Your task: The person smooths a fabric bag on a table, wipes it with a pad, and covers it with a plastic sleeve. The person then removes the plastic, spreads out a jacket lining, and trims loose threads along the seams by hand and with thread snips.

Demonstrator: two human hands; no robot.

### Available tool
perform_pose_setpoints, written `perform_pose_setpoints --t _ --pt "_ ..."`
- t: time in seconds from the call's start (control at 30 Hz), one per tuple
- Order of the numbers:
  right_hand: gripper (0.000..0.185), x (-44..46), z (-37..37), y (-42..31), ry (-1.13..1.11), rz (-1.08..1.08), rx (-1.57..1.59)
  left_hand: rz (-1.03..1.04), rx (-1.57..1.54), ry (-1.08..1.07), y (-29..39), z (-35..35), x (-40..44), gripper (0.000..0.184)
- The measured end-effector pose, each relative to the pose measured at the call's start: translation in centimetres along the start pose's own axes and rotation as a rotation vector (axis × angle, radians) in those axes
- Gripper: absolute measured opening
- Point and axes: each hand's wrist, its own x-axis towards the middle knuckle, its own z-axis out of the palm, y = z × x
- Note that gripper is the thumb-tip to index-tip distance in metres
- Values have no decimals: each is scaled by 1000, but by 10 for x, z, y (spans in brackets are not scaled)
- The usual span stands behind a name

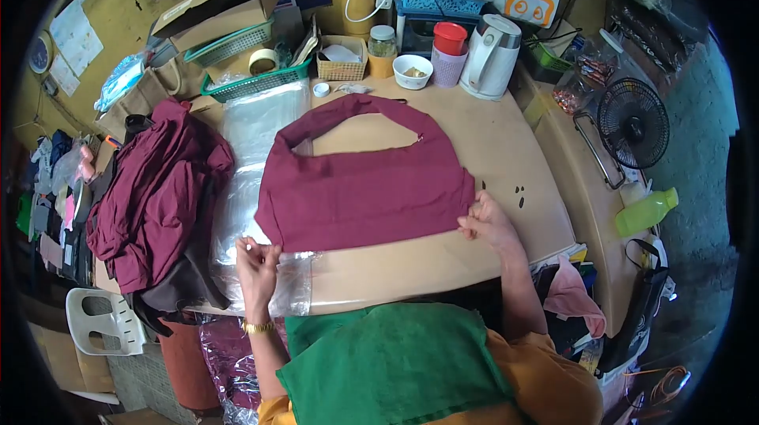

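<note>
A maroon cloth shoulder bag point(364, 196) lies spread flat on the table, its wide strap looped toward the back. My left hand point(257, 265) is closed at the bag's lower left corner, fingertips against the cloth. At the lower right corner, my right hand point(489, 222) pinches the edge of the fabric. Under the bag's left side are clear plastic sleeves point(241, 152), partly hidden by the bag. A crumpled heap of maroon cloth point(162, 196) rests to the left, with darker cloth under it.
Along the back stand a green basket point(257, 86), a wicker basket point(341, 69), a glass jar point(382, 41), a white bowl point(413, 71) and a white kettle point(490, 57). On the right are a black fan point(632, 122) and a yellow-green bottle point(647, 212). A white plastic chair point(103, 322) stands lower left.
</note>
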Motion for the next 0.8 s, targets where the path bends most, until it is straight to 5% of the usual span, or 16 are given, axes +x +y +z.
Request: perform_pose_setpoints --t 0.07,0.1,0.13,0.17,0.23,0.33,0.4,0.47,0.53,0.6,0.63,0.67,0.8 --pt "55 -8 -1 -4 -63 83 -115 62 108 -87 -22 -17 -13 39" --pt "62 -12 0 -9 105 7 -366 -7 485 2 15 -19 -24 47" --pt "69 -17 4 -17 274 -70 -614 254 507 73 16 -25 -24 70" --pt "69 -22 8 -27 269 -64 -613 351 581 72 20 -31 -26 81" --pt "88 -25 28 -64 286 -473 -803 439 655 68 57 -21 -20 93" --pt "98 -17 65 -101 69 -577 -1023 482 670 -93 78 -1 -1 107" --pt "94 -8 85 -107 -38 -644 -1143 489 770 -346 93 20 11 98" --pt "91 1 112 -107 -155 -709 -1262 703 926 -377 107 46 13 89" --pt "53 8 137 -104 -298 -767 -1383 770 987 -491 112 74 13 69" --pt "41 19 135 -98 -368 -689 -1472 694 1133 -625 109 85 17 47" --pt "29 26 133 -94 -428 -606 -1560 694 1137 -623 109 79 18 47" --pt "18 27 118 -90 -350 -743 -1469 647 1169 -590 110 68 18 39" --pt "19 12 80 -101 -388 -577 -1421 614 1180 -486 88 23 22 29"
